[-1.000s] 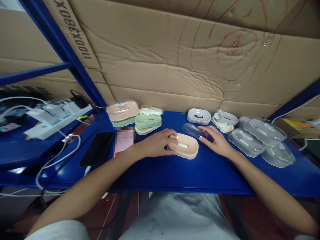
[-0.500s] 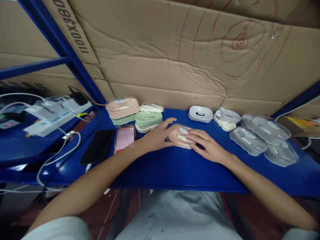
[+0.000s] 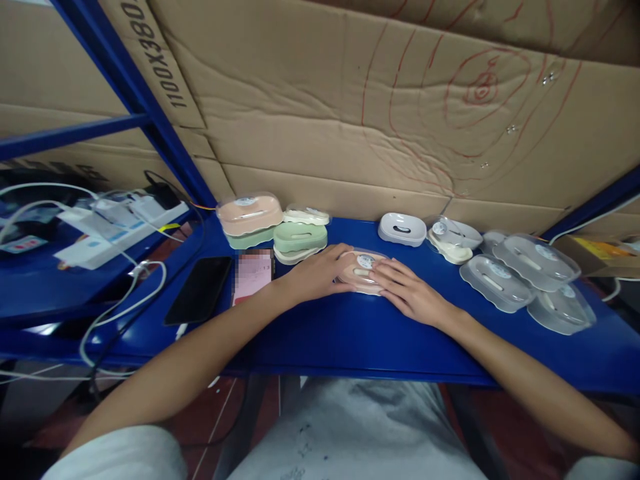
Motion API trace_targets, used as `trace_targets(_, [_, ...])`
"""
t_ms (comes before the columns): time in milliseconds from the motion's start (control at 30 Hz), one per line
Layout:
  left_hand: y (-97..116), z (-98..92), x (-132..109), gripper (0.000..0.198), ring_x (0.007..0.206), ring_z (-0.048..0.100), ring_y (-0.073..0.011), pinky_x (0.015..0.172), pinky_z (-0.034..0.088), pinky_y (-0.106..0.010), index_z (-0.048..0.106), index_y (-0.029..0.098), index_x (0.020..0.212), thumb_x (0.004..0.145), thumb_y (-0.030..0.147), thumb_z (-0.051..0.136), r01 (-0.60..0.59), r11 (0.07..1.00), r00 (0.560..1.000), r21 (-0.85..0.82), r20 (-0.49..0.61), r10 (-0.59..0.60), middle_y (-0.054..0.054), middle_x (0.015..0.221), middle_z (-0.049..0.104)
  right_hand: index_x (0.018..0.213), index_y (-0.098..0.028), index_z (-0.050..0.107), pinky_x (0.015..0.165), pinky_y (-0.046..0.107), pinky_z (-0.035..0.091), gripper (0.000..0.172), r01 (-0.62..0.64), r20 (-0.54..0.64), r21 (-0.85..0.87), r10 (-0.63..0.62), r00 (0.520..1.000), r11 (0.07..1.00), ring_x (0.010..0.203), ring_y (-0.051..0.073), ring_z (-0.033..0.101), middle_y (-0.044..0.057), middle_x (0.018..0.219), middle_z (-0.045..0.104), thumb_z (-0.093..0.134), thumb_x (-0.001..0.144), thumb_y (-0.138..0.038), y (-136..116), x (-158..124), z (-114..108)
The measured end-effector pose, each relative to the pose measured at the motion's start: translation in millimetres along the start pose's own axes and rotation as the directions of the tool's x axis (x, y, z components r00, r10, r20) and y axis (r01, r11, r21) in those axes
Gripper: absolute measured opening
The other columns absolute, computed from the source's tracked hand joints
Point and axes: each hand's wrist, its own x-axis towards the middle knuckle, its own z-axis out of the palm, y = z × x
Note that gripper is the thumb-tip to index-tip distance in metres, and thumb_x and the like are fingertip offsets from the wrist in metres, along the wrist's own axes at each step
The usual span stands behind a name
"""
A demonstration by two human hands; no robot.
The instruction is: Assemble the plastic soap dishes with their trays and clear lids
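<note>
Left hand grasped a peach dish; right hand held its clear lid on top, apparently fitting it; next move seemingly called for even pressure.

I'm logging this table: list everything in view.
Clear-lidded oval plastic dish: one, peach, centre
Stacked oval dishes: about five, peach, green, cream, left
Other oval dishes: several, grey and cream, right
Flat phone: one, black, left
Rectangular item: one, pink, beside phone
Power strip: one, white, far left
Cables: several, white, left
Cardboard panels: several, brown, behind
Metal table: one, blue, beneath
Frame posts: several, blue, sides
Carton: one, brown, right edge
Left hand: one, bare, on dish
Right hand: one, bare, on dish
</note>
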Motion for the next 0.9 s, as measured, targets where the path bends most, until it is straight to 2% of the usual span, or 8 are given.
trace_targets(133, [1,0.5,0,0.056,0.136,0.061,-0.0339,0.104,0.059,-0.046,0.052,0.021,0.139,0.094,0.041,0.079,-0.003,0.997,1.000,0.073,0.014,0.002,-0.017,0.147,0.057,0.171,-0.035,0.025,0.130,0.059,0.036,0.069,-0.012,0.000,0.040,0.013,1.000,0.999,0.156,0.027,0.043,0.006,0.167,0.048,0.051,0.108,-0.019,3,-1,-1])
trace_targets(267, [2,-1.6,0,0.050,0.127,0.064,-0.0326,0.101,0.059,-0.045,0.055,0.020,0.130,0.095,0.046,0.078,-0.022,0.993,1.000,0.114,0.014,0.021,-0.015,0.135,0.062,0.170,-0.037,0.028,0.131,0.062,0.034,0.066,-0.025,-0.012,0.075,0.026,1.000,0.997,0.158,0.027,0.040,0.004,0.167,0.048,0.048,0.109,-0.019,2,-1,-1])
trace_targets(367, [3,-3.5,1,0.050,0.125,0.064,-0.0325,0.103,0.057,-0.045,0.056,0.018,0.124,0.092,0.048,0.081,-0.010,0.996,1.000,0.094,0.007,0.010,-0.014,0.131,0.062,0.170,-0.036,0.027,0.131,0.062,0.034,0.067,-0.021,-0.020,0.067,0.023,1.000,0.998,0.158,0.026,0.040,0.005,0.167,0.049,0.049,0.109,-0.018,2,-1,-1])
trace_targets(500, [5,-6.1,2,0.055,0.122,0.065,-0.0311,0.101,0.057,-0.044,0.054,0.018,0.127,0.091,0.049,0.082,0.026,0.997,0.999,0.069,0.025,-0.028,-0.014,0.131,0.061,0.172,-0.033,0.020,0.130,0.060,0.036,0.072,0.009,-0.020,0.004,-0.009,1.000,1.000,0.157,0.027,0.042,0.009,0.166,0.049,0.052,0.109,-0.019,3,-2,2])
trace_targets(600, [7,-8.7,2,0.055,0.115,0.067,-0.0294,0.094,0.058,-0.041,0.054,0.019,0.126,0.092,0.053,0.080,0.040,0.990,0.997,0.132,0.057,-0.048,-0.013,0.129,0.062,0.173,-0.031,0.017,0.130,0.061,0.036,0.075,0.041,-0.015,-0.038,-0.042,0.999,0.998,0.157,0.028,0.042,0.012,0.166,0.049,0.053,0.108,-0.018,3,-1,3])
trace_targets(733, [9,-10.2,1,0.053,0.113,0.068,-0.0290,0.085,0.060,-0.036,0.056,0.018,0.126,0.094,0.055,0.076,0.018,0.975,0.995,0.223,0.087,-0.038,-0.013,0.128,0.063,0.173,-0.032,0.015,0.130,0.061,0.036,0.076,0.032,-0.004,-0.040,-0.032,0.999,0.999,0.157,0.028,0.042,0.012,0.167,0.047,0.052,0.109,-0.017,2,0,2])
trace_targets(900, [8,-4.6,-1,0.054,0.112,0.069,-0.0297,0.081,0.059,-0.034,0.058,0.016,0.127,0.098,0.060,0.069,-0.042,0.946,0.999,0.323,0.046,0.028,-0.014,0.123,0.065,0.173,-0.033,0.015,0.129,0.061,0.037,0.076,0.030,-0.005,-0.035,-0.030,1.000,0.999,0.158,0.028,0.039,0.011,0.167,0.047,0.051,0.108,-0.016,3,-1,2])
